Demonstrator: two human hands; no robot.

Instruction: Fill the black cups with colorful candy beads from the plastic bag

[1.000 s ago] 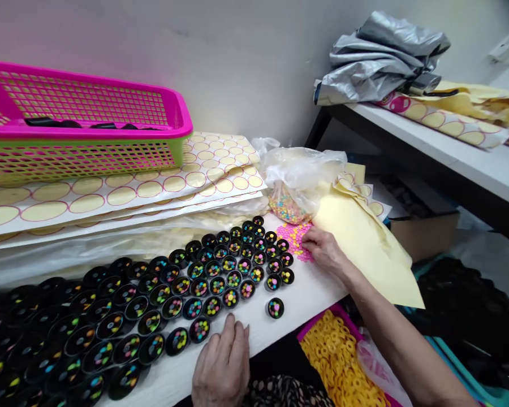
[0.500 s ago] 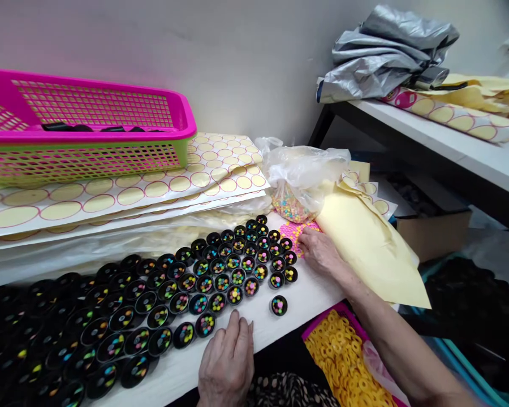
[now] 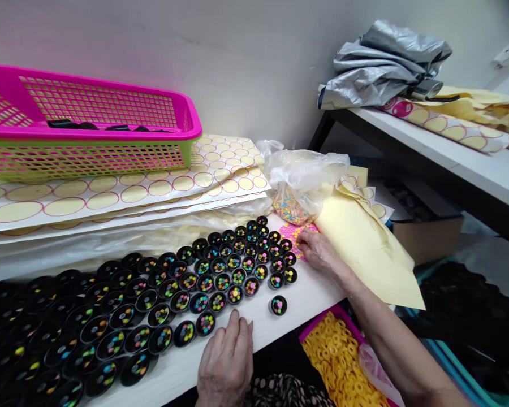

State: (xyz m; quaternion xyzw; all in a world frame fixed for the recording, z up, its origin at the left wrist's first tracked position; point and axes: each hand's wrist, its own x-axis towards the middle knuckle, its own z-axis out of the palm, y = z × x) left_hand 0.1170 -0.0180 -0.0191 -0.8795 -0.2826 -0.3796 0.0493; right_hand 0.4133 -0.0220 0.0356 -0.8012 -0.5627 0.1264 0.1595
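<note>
Many small black cups (image 3: 205, 324) stand in rows on the white table, with colourful beads inside. One black cup (image 3: 279, 305) sits apart from the rows, holding pink, blue and green beads. My left hand (image 3: 229, 362) lies palm down at the table's front edge, fingers stretched out, near the closest cups and holding nothing. Over a flat spread of pink and yellow beads (image 3: 289, 230), my right hand (image 3: 318, 249) has its fingertips bent and drawn together. Whatever lies between those fingertips is too small to make out.
A pink and green basket (image 3: 190, 121) rests on sticker sheets (image 3: 148, 192) by the wall. Behind the beads are a bead-filled plastic bag (image 3: 294, 206) and yellow paper (image 3: 360, 249). Yellow rings (image 3: 335, 350) fill a container below the table edge. A white shelf (image 3: 462, 150) stands right.
The view has shifted slightly. Both hands stay in nearly the same places, the right at the pink and yellow beads, the left on the table. The cups have not moved.
</note>
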